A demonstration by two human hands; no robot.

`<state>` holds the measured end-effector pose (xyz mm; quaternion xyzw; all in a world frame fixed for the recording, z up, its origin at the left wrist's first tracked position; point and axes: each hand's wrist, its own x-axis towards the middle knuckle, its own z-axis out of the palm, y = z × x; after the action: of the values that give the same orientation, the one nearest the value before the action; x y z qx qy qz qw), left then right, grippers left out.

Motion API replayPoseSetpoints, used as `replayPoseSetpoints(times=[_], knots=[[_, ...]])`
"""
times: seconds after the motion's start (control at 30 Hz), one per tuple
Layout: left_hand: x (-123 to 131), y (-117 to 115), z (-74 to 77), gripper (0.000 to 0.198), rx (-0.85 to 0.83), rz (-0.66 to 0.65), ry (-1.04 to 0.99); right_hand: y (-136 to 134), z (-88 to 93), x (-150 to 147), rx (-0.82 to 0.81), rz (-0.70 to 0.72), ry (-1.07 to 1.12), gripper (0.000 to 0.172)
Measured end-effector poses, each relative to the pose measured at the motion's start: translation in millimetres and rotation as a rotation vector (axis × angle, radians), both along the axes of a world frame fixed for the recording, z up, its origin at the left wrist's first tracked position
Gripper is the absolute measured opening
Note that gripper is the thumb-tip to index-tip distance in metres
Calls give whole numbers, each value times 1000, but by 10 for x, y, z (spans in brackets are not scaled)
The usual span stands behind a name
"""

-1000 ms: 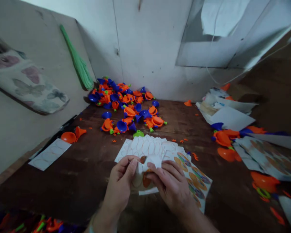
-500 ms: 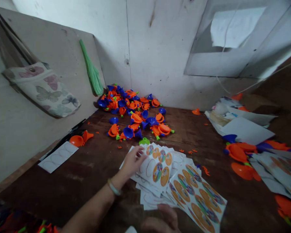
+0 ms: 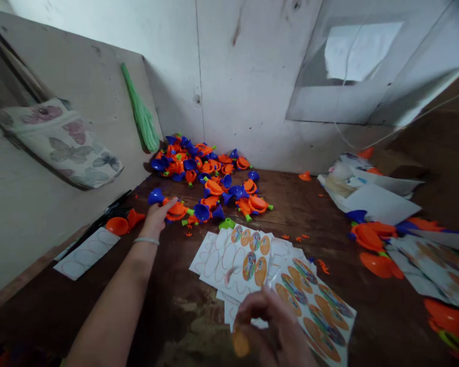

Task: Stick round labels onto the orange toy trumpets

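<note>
My left hand (image 3: 156,218) reaches to the far left of the sheets, its fingers closed on an orange plastic toy (image 3: 177,210) with a blue funnel and a green tip. Low in the view, my right hand (image 3: 271,329) is curled, with a small orange sticker (image 3: 240,343) at its fingertips. Beyond that hand lies a fanned stack of sticker sheets (image 3: 229,255), some with only empty oval outlines. A fuller sheet of orange oval stickers (image 3: 315,311) lies beside the stack, partly hidden by my right hand.
A heap of similar orange and blue toys (image 3: 199,160) fills the back corner. An outlined backing strip (image 3: 87,253) lies left near orange funnels (image 3: 118,225). More toys (image 3: 369,235) and papers (image 3: 382,204) lie right. A butterfly-print bag (image 3: 67,145) and green umbrella (image 3: 143,117) hang left.
My left hand has left the sticker sheets, moved left and away, and taken hold of a toy. My right hand has risen into view with an orange sticker at its fingertips.
</note>
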<state>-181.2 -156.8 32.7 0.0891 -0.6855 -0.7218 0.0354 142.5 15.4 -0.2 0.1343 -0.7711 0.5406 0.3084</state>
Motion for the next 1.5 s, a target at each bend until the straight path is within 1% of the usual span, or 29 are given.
replayPoseSetpoints(times=[0.03, 0.1, 0.17, 0.2, 0.23, 0.27, 0.3, 0.33, 0.37, 0.43, 0.5, 0.57, 0.63, 0.7, 0.8, 0.93, 1.13, 1.5], knots=[[143, -48, 0, 34, 52, 5, -6, 58, 119, 12, -82, -2, -30, 66], [528, -105, -23, 34, 145, 30, -27, 119, 350, 14, -213, -18, -54, 81], [1033, -80, -75, 47, 218, 77, -34, 79, 518, -24, -320, -34, -80, 90], [1310, -37, -103, 55, 246, 92, -38, 24, 569, -55, -372, -35, -98, 92], [1587, 20, -128, 62, 269, 103, -34, -46, 600, -90, -425, -32, -108, 95], [1850, 83, -145, 67, 294, 85, -35, -124, 614, -126, -475, -23, -120, 97], [2086, 145, -153, 70, 320, 70, -40, -201, 615, -159, -518, -13, -131, 98], [2286, 199, -152, 70, 387, 38, -42, -270, 607, -190, -553, -5, -136, 98], [2447, 242, -146, 67, 477, 2, -36, -326, 596, -216, -579, -5, -134, 98], [2652, 289, -129, 56, 618, -69, 1, -390, 571, -253, -606, -31, -110, 97], [2737, 295, -125, 45, 673, -136, 96, -403, 556, -270, -614, -77, -72, 97], [2757, 285, -142, 43, 667, -208, 244, -397, 558, -264, -612, -118, -42, 97], [2752, 274, -168, 48, 612, -281, 393, -398, 575, -238, -600, -133, -28, 97], [2744, 271, -184, 53, 515, -323, 511, -418, 601, -202, -587, -128, -23, 96], [2736, 283, -178, 50, 403, -331, 607, -459, 641, -158, -581, -125, -7, 96], [2730, 313, -164, 47, 389, -339, 624, -478, 665, -141, -585, -132, 23, 98], [2738, 315, -183, 37, 374, -345, 605, -447, 668, -138, -582, -119, 10, 94], [2709, 319, -205, 34, 307, -326, 604, -428, 650, -156, -582, -124, -1, 88]])
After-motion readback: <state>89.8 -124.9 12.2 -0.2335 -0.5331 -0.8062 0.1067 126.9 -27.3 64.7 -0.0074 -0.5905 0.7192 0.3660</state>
